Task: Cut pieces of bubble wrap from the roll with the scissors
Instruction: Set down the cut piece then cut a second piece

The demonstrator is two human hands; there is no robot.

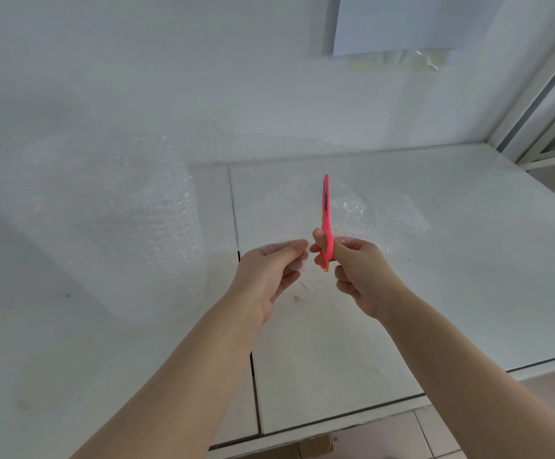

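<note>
The pink plastic-handled scissors [326, 220] stand upright above the middle of the white worktop [468, 260]. Their blades are closed and point up and away toward the back edge, and a small yellow part shows at the bottom of the handle. The right hand [358, 270] grips the handle, its fingers [345, 279] curled round it and the thumb pressed against the pink side.

Just beside it, almost touching, the left hand [269, 270] is held palm inward. Its thumb and forefinger are pressed together at the tips, and the other fingers [289, 276] are loosely bent beneath. They seem to pinch the edge of a thin loose sheet of bubble wrap [252, 243], though the film is so clear that I can hardly make it out. The sheet runs off to the left toward the big roll of clear bubble wrap [103, 220], which stands on the left part of the worktop close to the back edge.

Behind the scissors and a little to their right, a crumpled piece of bubble wrap [378, 217] lies flat on the worktop. A dark seam [233, 200] splits the worktop into two panels from back to front.

A plain white wall [170, 61] rises behind the back edge, with a pale sheet of paper [402, 21] fixed to it high up. A white metal frame [541, 104] slants past the far right corner. Below the front edge I see pinkish floor tiles [468, 435] and a bit of brown cardboard [312, 448].
</note>
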